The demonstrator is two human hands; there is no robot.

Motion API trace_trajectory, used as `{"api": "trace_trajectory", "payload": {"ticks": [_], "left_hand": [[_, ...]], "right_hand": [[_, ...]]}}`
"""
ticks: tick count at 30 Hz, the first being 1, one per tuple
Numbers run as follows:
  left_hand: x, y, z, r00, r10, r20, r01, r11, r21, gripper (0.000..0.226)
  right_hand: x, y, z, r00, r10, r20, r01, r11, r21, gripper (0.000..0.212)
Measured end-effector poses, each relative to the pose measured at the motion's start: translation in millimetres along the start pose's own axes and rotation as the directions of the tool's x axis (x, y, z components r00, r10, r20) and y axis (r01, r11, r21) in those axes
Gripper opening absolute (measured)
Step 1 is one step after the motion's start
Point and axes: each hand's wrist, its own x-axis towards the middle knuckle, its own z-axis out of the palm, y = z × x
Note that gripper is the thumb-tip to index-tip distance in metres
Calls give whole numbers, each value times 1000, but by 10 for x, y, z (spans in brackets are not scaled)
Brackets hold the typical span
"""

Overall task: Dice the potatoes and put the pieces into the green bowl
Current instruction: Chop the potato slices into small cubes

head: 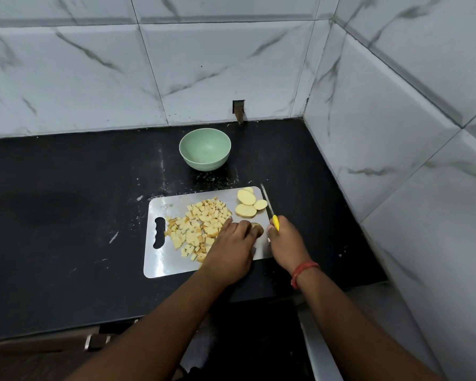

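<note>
While the left hand (235, 237) curls over the potato remnant (256, 229) on the steel cutting board (160, 266), the right hand (282, 239), gripping the yellow-handled knife (270, 209), should slice clear of those fingertips (green bowl (204, 153) waits empty behind the board).

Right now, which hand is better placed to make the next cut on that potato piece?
Right. The right hand already grips the yellow-handled knife, its blade pointing away along the cutting board edge. The left hand is busy holding the potato piece down, so it should stay as the steadying hand.
</note>
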Motion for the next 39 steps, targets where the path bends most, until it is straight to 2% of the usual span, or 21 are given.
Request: {"api": "trace_trajectory", "payload": {"ticks": [4,8,12,16,21,26,31,36,39], "left_hand": [[-39,-82,31,1000,21,-20,-22,1000,-22,47],[-43,-80,46,999,38,-18,-38,999,-14,48],[-29,-71,44,1000,30,-11,-30,1000,-4,49],[-5,-10,45,1000,7,17,-7,1000,-27,50],[67,76,49,1000,-18,-15,17,995,-97,50],[45,-49,105,998,51,-22,-53,994,-92,50],[33,-144,102,992,113,49,-110,993,-46,56],[78,-88,73,993,78,85,-75,997,-29,50],[100,-47,51,996,65,56,-64,998,-22,50]], "right_hand": [[-217,3,-35,1000,-9,5,10,993,-116,15],[-327,3,-18,995,-3,100,30,961,-275,16],[-368,-20,18,989,23,147,27,944,-328,12],[-379,-38,28,986,56,155,0,940,-342,15],[-347,-86,22,979,74,192,-9,948,-319,18],[-300,-141,33,970,99,224,-15,937,-348,23],[-303,-136,42,973,96,211,-18,939,-344,25],[-332,-116,51,978,106,180,-42,945,-324,25],[-347,-105,27,981,98,165,-37,940,-339,24]]}}
